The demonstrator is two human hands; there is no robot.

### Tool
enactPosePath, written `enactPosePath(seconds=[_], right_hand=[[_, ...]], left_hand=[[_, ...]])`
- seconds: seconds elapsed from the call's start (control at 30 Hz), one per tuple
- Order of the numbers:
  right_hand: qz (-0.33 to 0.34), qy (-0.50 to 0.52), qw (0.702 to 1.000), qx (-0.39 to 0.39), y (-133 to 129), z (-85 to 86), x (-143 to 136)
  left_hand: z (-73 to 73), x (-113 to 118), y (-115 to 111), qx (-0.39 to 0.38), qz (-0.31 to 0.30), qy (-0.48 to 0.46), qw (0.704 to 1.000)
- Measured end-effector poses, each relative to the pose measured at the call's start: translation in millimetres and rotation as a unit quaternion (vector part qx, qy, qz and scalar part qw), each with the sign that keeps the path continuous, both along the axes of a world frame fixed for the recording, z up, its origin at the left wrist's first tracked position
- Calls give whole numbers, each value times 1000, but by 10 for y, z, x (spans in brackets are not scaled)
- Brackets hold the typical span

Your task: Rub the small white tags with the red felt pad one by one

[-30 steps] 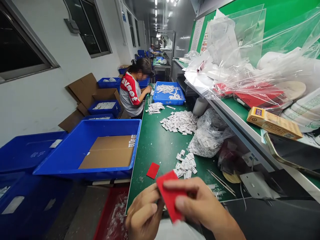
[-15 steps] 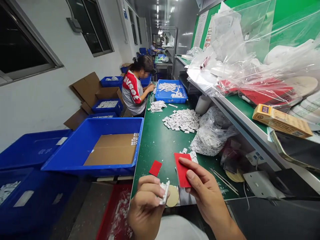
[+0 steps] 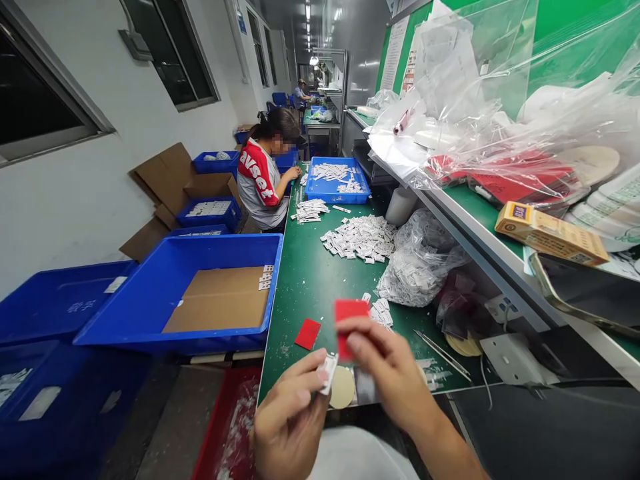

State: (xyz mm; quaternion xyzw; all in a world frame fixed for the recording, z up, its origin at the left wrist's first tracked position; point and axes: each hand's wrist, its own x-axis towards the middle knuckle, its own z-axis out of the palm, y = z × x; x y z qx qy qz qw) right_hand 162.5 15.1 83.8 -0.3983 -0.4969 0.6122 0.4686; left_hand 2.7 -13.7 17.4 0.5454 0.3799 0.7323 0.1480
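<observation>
Between the thumb and fingers of my left hand (image 3: 293,417) is a small white plastic part (image 3: 329,373), tilted up over the near end of the bench. My right hand (image 3: 383,363) pinches a flat red rectangular piece (image 3: 350,311), slightly blurred, just above and beside the white part. Whether the two touch I cannot tell. A second red piece (image 3: 307,333) lies flat on the green bench beyond my left hand. Under my hands a round cream disc (image 3: 342,388) rests at the bench edge, partly covered. Several white parts (image 3: 381,313) lie behind the red piece in my right hand.
A large blue bin (image 3: 175,340) with cardboard inside stands left of the green bench (image 3: 300,287). Farther along are a heap of white parts (image 3: 360,239), a filled clear bag (image 3: 420,273) and a blue tray (image 3: 345,198). Metal tweezers (image 3: 443,355) lie right. A co-worker (image 3: 263,177) sits beyond.
My right hand has moved left with the red piece, towards the white part. My left hand has turned the white part so a flatter face shows.
</observation>
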Motion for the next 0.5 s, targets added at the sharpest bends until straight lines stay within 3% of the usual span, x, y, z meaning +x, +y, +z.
enactPosePath(seconds=[0.03,0.07,0.13,0.17,0.2,0.27,0.33,0.43,0.5], right_hand=[[-70,-1,997,12,-1,8,8],[-41,2,999,17,-3,13,18],[93,0,995,21,-3,10,38],[124,-12,992,22,2,-2,47],[105,-32,994,22,11,-19,54],[-15,-64,998,16,29,-67,69],[-51,-62,997,17,28,-110,94],[30,-9,998,60,-20,-119,158],[150,0,984,95,-52,-83,208]], left_hand=[[16,17,-4,-15,5,-18,1000],[37,40,-9,-31,3,-45,999],[83,78,-12,-73,-5,-126,989],[103,85,-6,-103,-21,-176,979],[120,79,6,-142,-47,-232,961],[140,34,47,-248,-122,-338,900],[154,-31,94,-333,-191,-431,816],[184,-90,120,-387,-258,-523,715],[212,-86,97,-405,-319,-526,677]])
